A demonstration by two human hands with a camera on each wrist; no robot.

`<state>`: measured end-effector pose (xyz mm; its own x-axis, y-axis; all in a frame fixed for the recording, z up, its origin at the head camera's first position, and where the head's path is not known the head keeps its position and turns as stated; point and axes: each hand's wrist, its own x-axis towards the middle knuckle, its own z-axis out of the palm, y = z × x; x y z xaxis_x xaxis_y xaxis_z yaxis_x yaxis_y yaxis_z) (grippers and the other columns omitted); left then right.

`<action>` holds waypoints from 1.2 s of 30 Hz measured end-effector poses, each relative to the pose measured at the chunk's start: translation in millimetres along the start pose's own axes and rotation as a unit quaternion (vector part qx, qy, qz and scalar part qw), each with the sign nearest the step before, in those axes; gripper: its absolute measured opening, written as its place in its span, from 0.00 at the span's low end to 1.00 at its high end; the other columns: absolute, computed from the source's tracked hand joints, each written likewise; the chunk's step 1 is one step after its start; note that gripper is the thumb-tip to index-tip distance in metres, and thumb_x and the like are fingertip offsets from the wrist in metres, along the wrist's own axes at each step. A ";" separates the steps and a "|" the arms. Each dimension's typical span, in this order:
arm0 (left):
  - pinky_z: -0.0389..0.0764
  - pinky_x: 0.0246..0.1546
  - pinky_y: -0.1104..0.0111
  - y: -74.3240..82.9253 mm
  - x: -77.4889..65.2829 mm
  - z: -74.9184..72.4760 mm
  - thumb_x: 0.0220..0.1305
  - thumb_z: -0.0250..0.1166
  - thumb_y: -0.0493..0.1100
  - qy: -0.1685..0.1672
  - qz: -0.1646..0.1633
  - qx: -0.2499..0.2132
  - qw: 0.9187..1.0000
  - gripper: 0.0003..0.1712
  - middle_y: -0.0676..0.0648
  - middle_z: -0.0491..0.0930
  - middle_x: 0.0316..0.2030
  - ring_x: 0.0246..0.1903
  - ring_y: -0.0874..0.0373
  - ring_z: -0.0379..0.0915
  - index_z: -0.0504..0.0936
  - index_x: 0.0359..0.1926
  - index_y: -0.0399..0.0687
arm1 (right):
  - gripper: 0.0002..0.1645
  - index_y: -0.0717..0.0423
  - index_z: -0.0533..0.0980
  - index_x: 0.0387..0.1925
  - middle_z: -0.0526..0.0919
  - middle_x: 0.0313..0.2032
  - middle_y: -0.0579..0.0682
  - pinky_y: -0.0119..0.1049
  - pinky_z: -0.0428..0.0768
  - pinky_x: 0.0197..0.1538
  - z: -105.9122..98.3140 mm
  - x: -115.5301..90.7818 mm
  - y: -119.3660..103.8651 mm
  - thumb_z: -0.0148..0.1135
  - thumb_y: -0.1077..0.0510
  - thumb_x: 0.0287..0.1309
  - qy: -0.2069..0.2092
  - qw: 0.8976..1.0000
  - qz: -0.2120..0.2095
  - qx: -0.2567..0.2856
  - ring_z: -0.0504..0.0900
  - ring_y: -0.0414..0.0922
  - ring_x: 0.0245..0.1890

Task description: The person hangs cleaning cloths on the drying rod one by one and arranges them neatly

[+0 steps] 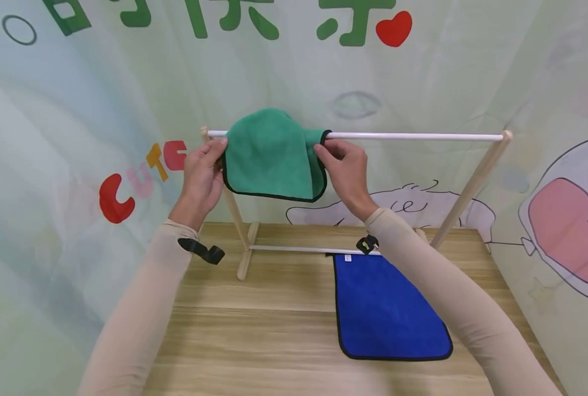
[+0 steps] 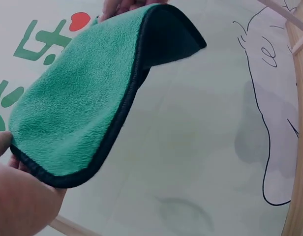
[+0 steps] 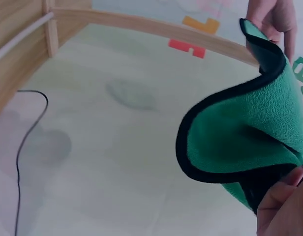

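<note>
The left hand (image 1: 202,173) pinches the left edge of the green cloth (image 1: 269,157) between thumb and fingers; the right hand (image 1: 347,170) pinches its right edge, each closed down to the fabric. The cloth is at the left part of the white upper rail (image 1: 417,136) (whether it rests there, I cannot tell), its visible span longest left to right, its lower black hem (image 1: 269,196) pointing down. Below right, a blue cloth (image 1: 388,313) stretches near from the lower rail (image 1: 294,249).
</note>
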<state>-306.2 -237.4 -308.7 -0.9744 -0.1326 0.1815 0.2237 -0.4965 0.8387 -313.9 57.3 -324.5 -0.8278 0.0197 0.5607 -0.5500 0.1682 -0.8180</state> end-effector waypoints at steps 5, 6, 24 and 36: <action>0.86 0.50 0.71 4.6 3.2 3.7 0.78 0.71 0.42 0.005 -0.013 0.003 1.000 0.12 0.45 0.85 0.48 0.43 0.55 0.81 0.90 0.53 0.37 | 0.13 0.62 0.89 0.47 0.84 0.32 0.56 0.33 0.81 0.35 -9.6 7.9 -12.3 0.70 0.54 0.78 -0.009 1.000 0.012 0.007 0.79 0.48 0.29; 0.86 0.50 0.71 5.6 3.7 4.4 0.78 0.72 0.42 0.006 -0.011 0.010 1.000 0.12 0.45 0.85 0.47 0.43 0.55 0.81 0.90 0.53 0.38 | 0.13 0.61 0.89 0.47 0.83 0.31 0.56 0.33 0.80 0.34 -11.4 10.1 -14.6 0.70 0.53 0.77 -0.009 1.000 0.018 0.007 0.79 0.48 0.28; 0.86 0.33 0.72 20.6 7.3 3.0 0.69 0.80 0.38 0.062 0.034 0.040 0.997 0.08 0.48 0.87 0.32 0.30 0.57 0.86 0.92 0.42 0.37 | 0.12 0.59 0.89 0.46 0.81 0.29 0.52 0.30 0.78 0.29 -45.9 42.3 -34.3 0.72 0.53 0.75 0.012 0.993 0.106 0.046 0.75 0.44 0.22; 0.88 0.35 0.69 31.6 9.5 2.0 0.70 0.77 0.34 0.059 0.076 0.028 0.995 0.05 0.45 0.89 0.35 0.32 0.55 0.87 0.91 0.40 0.35 | 0.12 0.58 0.90 0.46 0.82 0.35 0.54 0.29 0.80 0.28 -65.7 52.2 -39.7 0.74 0.52 0.74 0.042 0.984 0.144 0.092 0.75 0.46 0.22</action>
<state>-308.4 -252.7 -279.5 -0.9195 -0.3041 0.2492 0.3634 -0.4154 0.8339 -328.1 116.4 -254.4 -0.9445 0.1226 0.3047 -0.3111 -0.0364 -0.9497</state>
